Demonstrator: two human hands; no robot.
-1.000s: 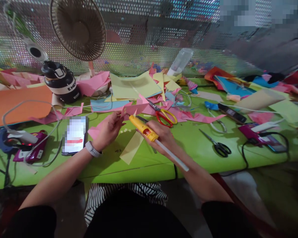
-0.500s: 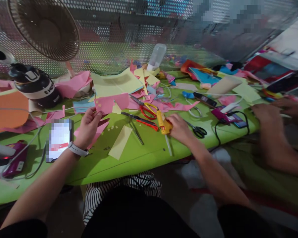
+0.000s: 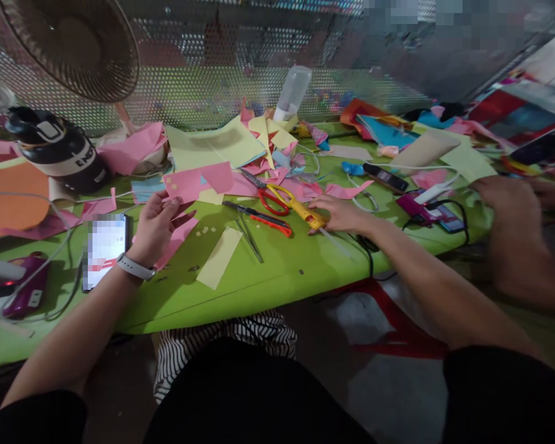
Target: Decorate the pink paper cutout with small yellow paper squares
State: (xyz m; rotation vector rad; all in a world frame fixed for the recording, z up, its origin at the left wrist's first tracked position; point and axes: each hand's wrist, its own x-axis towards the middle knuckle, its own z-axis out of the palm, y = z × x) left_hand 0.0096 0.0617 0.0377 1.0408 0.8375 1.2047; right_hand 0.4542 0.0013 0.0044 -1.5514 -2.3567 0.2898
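My left hand (image 3: 156, 223), with a white band on the wrist, pinches the lower left corner of a pink paper piece (image 3: 198, 180) that has small yellow squares on it. Around the yellow glue gun (image 3: 308, 216) are the fingers of my right hand (image 3: 335, 214); a clear glue stick sticks out of its rear end. Left of the gun lie red-and-yellow-handled scissors (image 3: 274, 198), a red-and-black cutter (image 3: 263, 221) and metal tweezers (image 3: 250, 239). A pale yellow strip (image 3: 219, 258) and several tiny yellow squares rest on the green table (image 3: 259, 283).
A phone (image 3: 105, 250) lies left of my left wrist, near a black bottle (image 3: 60, 151) and a fan (image 3: 74, 49). Paper scraps and a clear bottle (image 3: 293, 92) stand at the back. Cables, a purple device (image 3: 419, 208) and another person's hands (image 3: 509, 197) are at the right.
The glue gun has tilted, its rear end swinging right, with my right hand still on it. The pink paper in my left hand appears slightly shifted as the camera view moved.
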